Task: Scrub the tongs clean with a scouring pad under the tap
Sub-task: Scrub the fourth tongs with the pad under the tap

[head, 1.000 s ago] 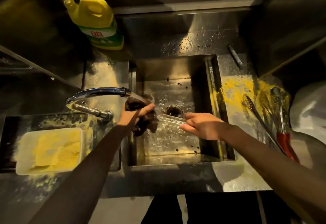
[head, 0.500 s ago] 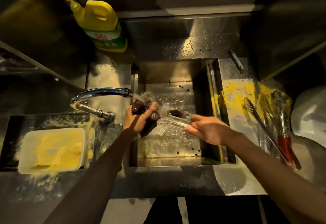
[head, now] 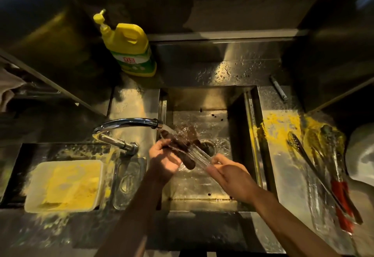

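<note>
The tongs (head: 199,155) are mid-frame over the sink (head: 202,98), right under the tap (head: 129,122) spout, blurry in the running water; looks like the scrubbing step itself, not the final rinse. The scouring pad (head: 180,145) is wrapped round the tong arms; the left hand (head: 164,159) grips it, fingers curled over pad and tongs together. The right hand (head: 228,175) reaches in from the lower right, fingers pinched on the tongs' near end, though blur hides exactly how. The next move probably calls for sliding the pad toward that end with a firm hold; everything's wet.
</note>
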The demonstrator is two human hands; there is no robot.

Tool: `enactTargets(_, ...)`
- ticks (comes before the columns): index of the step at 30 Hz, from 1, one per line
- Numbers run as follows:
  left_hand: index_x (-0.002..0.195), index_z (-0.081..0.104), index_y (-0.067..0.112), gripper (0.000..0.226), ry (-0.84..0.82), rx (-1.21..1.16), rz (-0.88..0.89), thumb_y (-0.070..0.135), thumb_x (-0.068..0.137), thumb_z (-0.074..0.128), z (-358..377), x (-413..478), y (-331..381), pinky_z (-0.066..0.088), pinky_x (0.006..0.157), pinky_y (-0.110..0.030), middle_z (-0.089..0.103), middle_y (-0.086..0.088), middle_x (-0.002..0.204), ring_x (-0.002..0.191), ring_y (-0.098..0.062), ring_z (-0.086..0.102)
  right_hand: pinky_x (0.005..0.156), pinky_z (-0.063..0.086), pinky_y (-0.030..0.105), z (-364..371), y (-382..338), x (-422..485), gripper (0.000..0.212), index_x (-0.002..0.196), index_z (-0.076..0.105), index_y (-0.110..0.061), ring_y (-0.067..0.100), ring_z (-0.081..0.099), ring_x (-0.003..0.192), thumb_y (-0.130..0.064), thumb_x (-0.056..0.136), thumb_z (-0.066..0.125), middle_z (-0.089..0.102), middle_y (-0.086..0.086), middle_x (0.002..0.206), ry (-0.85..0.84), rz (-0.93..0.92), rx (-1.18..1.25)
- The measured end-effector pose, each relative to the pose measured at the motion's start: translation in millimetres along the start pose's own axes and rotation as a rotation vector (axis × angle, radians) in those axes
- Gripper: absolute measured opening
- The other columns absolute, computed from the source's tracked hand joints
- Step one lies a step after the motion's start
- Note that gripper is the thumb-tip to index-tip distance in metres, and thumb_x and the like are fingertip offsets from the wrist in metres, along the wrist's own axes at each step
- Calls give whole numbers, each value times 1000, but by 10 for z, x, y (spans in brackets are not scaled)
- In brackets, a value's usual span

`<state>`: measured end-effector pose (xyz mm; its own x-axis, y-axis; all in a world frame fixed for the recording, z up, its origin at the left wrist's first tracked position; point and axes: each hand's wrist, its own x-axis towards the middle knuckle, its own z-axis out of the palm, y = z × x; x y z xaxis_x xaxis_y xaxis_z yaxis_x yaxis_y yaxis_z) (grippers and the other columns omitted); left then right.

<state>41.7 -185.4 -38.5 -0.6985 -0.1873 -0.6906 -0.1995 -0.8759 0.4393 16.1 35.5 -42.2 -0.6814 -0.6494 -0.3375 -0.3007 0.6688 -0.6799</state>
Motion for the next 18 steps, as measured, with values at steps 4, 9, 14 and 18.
enactTargets(4, 127, 57, 2, 63, 131, 542, -110, 47, 83, 63, -127, -1, 25, 40, 37, -16, 72, -22, 105, 48, -5, 51, 72, 38, 22, -27, 2, 1, 44, 86, 63, -32, -3, 56, 74, -60, 101, 33, 56, -15, 94, -25, -61, -60)
enactTargets(9, 138, 51, 4, 106, 242, 629, -25, 78, 64, 68, 156, -13, -5, 46, 103, -46, 50, -23, 143, 117, -40, 59, 74, 47, 28, -13, -122, -24, 44, 90, 66, -23, 8, 58, 78, -52, 103, 35, 54, -8, 88, -40, -76, 53)
enactTargets(14, 117, 66, 2, 68, 242, 548, 29, 54, 74, 77, 136, 3, 26, 57, 84, -45, 73, -13, 110, 104, -36, 68, 78, 46, 29, -140, -85, 94, 61, 85, 68, -19, 7, 57, 78, -64, 98, 30, 52, -9, 85, -53, -81, 81)
enactTargets(18, 126, 63, 7, 50, 14, 313, 29, 32, 84, 70, 54, 36, 5, 49, 101, -51, 61, -17, 132, 121, -33, 59, 89, 46, 33, 15, -113, 189, 56, 62, 58, -34, -5, 53, 84, -63, 101, 30, 50, -17, 81, -80, -79, 83)
